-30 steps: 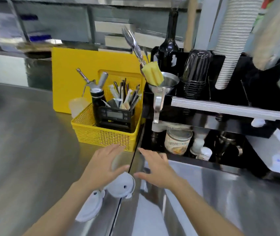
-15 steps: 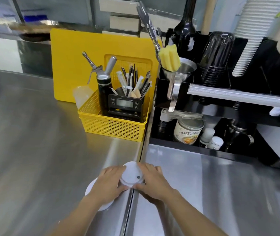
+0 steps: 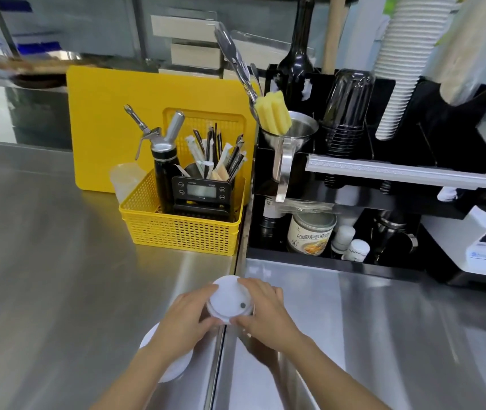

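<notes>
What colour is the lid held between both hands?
White lid, with one small dark spot; head view shows it best.

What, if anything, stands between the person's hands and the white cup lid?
Nothing visible does. The left hand and right hand hold the white cup lid by its rim from opposite sides. A second white lid lies partly under the left forearm, clear of the grip.

Bright, even light falls from overhead, and the steel counter [image 3: 58, 276] throws back broad white glare streaks, strongest beside the yellow basket [image 3: 182, 232]. Shadows are soft and short. The wide lens bows lines at the edges, and the far background and upper right corner are smeared and out of focus.
</notes>
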The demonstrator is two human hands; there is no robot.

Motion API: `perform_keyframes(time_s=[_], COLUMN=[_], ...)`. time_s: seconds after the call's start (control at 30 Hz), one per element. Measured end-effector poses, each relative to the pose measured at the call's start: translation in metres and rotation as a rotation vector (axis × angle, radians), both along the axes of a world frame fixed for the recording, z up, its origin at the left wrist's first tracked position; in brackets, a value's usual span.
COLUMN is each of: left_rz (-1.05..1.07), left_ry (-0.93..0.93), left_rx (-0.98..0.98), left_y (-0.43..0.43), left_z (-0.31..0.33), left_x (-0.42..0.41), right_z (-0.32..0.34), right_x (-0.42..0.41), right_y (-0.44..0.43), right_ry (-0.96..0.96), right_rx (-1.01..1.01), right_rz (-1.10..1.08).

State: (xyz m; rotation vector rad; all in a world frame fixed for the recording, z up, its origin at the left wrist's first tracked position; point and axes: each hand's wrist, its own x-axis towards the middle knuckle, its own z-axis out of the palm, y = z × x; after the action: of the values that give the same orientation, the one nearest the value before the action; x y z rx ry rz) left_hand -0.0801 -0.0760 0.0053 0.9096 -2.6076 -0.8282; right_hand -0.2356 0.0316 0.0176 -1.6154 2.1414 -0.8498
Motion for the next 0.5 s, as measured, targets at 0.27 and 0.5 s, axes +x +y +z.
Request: perform_keyframes(time_s=[0.27, 0.5], left_rz=[-0.100, -0.229], left_ry=[0.235, 0.408], left_rx=[-0.133, -0.315], left_y=[0.008, 0.028], left_z=[0.104, 0.196], left_x=[-0.046, -0.121], right_z=[0.098, 0.190], right_x=[-0.040, -0.104], right_y=[0.017, 0.053], right_ry=[-0.035, 0.034], right_rx=[-0.272, -0.455], right_rz=[-0.063, -0.153])
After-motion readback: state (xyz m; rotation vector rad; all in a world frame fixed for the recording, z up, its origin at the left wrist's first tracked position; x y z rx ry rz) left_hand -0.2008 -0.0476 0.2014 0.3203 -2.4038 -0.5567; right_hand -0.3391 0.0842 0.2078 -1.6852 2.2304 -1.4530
